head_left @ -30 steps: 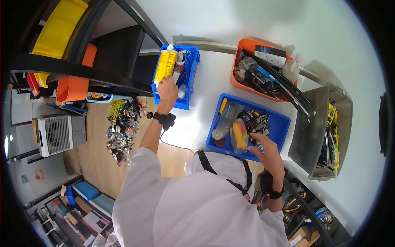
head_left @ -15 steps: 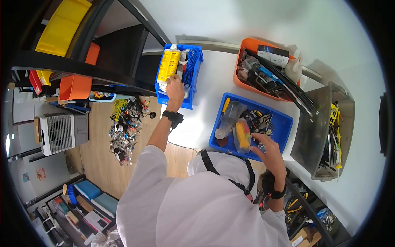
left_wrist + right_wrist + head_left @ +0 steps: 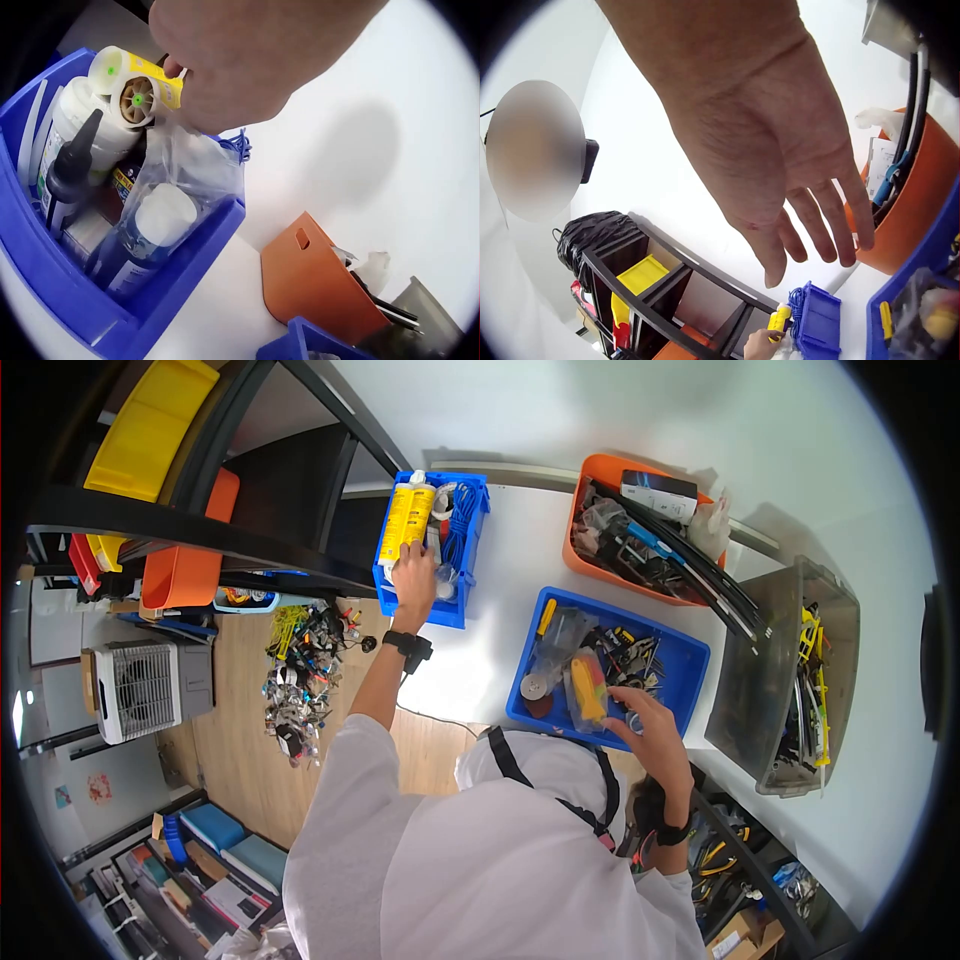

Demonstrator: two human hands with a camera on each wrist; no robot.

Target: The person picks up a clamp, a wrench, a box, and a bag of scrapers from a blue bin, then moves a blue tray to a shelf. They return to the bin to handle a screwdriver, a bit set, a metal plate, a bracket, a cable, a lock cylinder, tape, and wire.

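My left hand [image 3: 414, 582] reaches over the near end of a yellow twin-tube cartridge [image 3: 407, 518], which lies in a blue bin [image 3: 453, 611]. In the left wrist view one bent fingertip meets the cartridge's yellow label; the other fingertips are hidden, so I cannot tell whether they grip it. Below that hand are a clear plastic bag [image 3: 176, 154], a white-capped bottle [image 3: 161, 217] and a black nozzle [image 3: 75, 157]. My right hand [image 3: 652, 735] hovers with relaxed fingers over the near side of a blue tray [image 3: 685, 660], beside a bagged yellow item [image 3: 587, 690].
An orange bin [image 3: 580, 555] with black tubes stands against the wall. To the right, a grey tub [image 3: 745, 680] leans on its side. A dark shelf frame [image 3: 210, 535] rises at the left. Assorted small items [image 3: 300, 690] lie in a heap on the floor.
My left hand shifted right off the cartridge's end, then came back left over it. The cartridge stays in place in the bin. My right hand keeps its position.
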